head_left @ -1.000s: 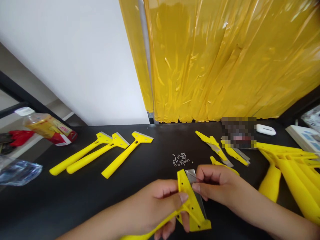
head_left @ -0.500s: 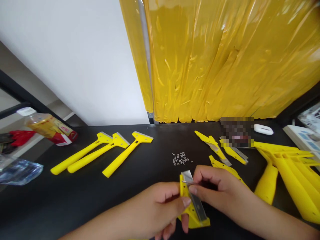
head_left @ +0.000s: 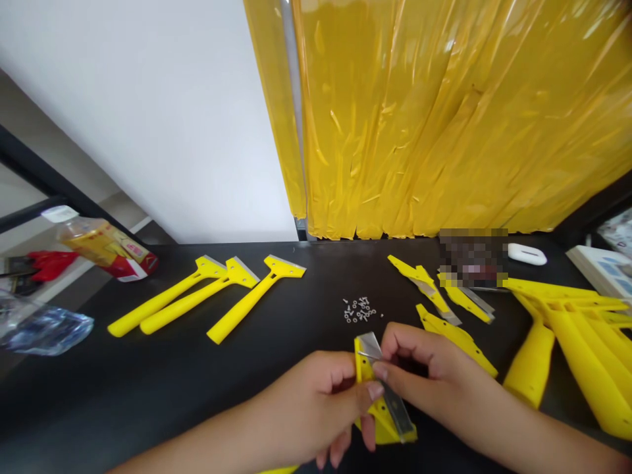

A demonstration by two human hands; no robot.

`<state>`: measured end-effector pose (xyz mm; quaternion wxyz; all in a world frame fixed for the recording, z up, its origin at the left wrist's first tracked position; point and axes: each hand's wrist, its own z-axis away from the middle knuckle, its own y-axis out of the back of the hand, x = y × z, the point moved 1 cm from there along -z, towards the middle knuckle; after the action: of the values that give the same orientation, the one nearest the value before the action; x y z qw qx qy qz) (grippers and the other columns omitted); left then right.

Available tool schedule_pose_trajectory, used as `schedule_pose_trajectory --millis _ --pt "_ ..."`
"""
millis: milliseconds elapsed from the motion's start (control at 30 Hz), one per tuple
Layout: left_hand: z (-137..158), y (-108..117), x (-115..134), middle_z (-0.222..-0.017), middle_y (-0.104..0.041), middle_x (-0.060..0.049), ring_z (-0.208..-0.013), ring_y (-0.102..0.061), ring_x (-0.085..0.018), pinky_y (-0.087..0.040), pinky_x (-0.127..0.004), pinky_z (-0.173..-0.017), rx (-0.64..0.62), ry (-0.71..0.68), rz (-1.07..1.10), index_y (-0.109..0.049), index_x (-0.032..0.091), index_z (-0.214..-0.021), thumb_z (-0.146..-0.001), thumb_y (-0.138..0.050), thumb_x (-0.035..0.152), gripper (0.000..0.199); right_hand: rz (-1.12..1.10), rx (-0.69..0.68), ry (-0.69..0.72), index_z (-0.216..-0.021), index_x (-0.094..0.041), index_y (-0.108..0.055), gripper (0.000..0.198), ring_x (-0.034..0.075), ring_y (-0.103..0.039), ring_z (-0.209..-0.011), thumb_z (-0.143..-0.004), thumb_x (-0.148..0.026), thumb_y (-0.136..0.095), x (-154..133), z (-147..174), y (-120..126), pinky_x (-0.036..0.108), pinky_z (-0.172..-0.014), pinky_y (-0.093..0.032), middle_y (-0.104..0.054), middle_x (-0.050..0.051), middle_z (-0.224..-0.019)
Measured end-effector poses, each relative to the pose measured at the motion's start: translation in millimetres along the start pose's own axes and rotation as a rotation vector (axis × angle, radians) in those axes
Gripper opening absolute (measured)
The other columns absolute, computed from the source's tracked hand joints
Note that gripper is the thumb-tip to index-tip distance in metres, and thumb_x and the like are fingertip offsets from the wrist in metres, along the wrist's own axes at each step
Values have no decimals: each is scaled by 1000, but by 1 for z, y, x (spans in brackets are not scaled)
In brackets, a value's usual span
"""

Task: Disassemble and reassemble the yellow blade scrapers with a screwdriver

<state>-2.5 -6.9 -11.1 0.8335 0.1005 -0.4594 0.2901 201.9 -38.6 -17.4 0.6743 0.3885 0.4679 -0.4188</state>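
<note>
My left hand [head_left: 330, 401] is closed on a yellow plastic scraper head [head_left: 363, 368], thumb on its face and fingers behind it. Along the head's right side lies a flat metal blade [head_left: 399, 408], its shiny upper end sticking out at the top. My right hand [head_left: 427, 355] pinches the blade near that upper end between thumb and forefinger. Small dark holes show in the yellow plastic. A yellow piece [head_left: 279, 470] shows at the bottom edge; whether it joins the held head is hidden. Beyond my hands lies a small pile of screws and nuts [head_left: 359, 309].
Three yellow scrapers [head_left: 257, 299] lie left on the black table [head_left: 162, 388]. Yellow head plates [head_left: 457, 339] and loose blades [head_left: 476, 303] lie right, beside yellow handles [head_left: 573, 362]. A bottle [head_left: 108, 247] and clear plastic bag [head_left: 54, 329] are far left; a white case [head_left: 527, 254] stands back right.
The view has shifted slightly, so the table things appear a little further right and higher. Both hands keep their hold on the scraper head and blade, with hardly any movement.
</note>
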Motion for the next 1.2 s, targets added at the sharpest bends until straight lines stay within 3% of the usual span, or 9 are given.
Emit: schedule_pose_trajectory --millis 400,533,600,667,767,900,1000,1133,1200 --pt "-1 2 0 -69 -68 1 -40 -49 -6 -41 -13 -35 -17 19 9 -61 20 -88 -98 -65 60 42 -64 -45 5 -84 -23 -56 36 16 -52 -78 -99 -54 -67 1 0 -4 28 -71 -42 -61 -2 -82" --pt "1 17 3 -64 -68 0 -39 -49 -7 -39 -14 -33 145 -71 73 -63 19 -86 -98 -64 60 43 139 81 34 -84 -23 -57 33 14 -47 -72 -104 -50 -60 -2 5 6 26 -63 -39 -52 -4 -75" --pt "2 30 7 -63 -68 -1 -38 -50 -8 -39 -15 -33 269 -142 119 -63 19 -81 -98 -65 59 44 305 77 44 -83 -24 -55 35 14 -44 -68 -109 -49 -52 -3 9 11 27 -60 -36 -48 -5 -72" --pt "4 42 11 -64 -70 -1 -37 -51 -9 -40 -17 -33 365 -198 150 -63 18 -83 -98 -67 56 41 498 17 98 -87 -25 -55 32 13 -49 -67 -112 -42 -45 -4 15 12 27 -61 -37 -53 -4 -73" --pt "4 53 16 -61 -68 1 -35 -50 -8 -40 -16 -33 447 -253 177 -64 19 -87 -98 -69 54 37 746 -53 220 -97 -28 -61 6 14 -63 -69 -103 -29 -63 -1 22 7 27 -62 -40 -68 -5 -81" --pt "3 54 16 -57 -66 1 -34 -49 -8 -38 -16 -32 452 -224 188 -62 19 -84 -98 -69 53 38 968 -53 387 -108 -29 -66 35 17 -72 -65 -83 -36 -89 12 19 -4 28 -54 -40 -77 -4 -87" --pt "1 51 13 -60 -69 0 -35 -50 -8 -39 -16 -32 431 -204 194 -61 19 -82 -98 -70 54 39 1069 -102 485 -104 -26 -65 40 18 -68 -56 -76 -38 -92 23 17 -7 31 -46 -35 -76 -3 -86" --pt "2 49 13 -53 -64 1 -34 -48 -9 -39 -16 -32 410 -203 188 -62 19 -80 -99 -67 54 40 1006 0 514 -115 -25 -64 35 21 -75 -86 -84 -18 -79 23 24 -8 29 -69 -53 -75 2 -110" --pt "3 49 14 -46 -58 3 -33 -47 -9 -38 -15 -32 397 -196 177 -63 19 -79 -101 -65 54 41 962 40 499 -110 -25 -65 30 20 -73 -87 -84 -13 -73 18 26 -8 28 -74 -53 -74 2 -108"
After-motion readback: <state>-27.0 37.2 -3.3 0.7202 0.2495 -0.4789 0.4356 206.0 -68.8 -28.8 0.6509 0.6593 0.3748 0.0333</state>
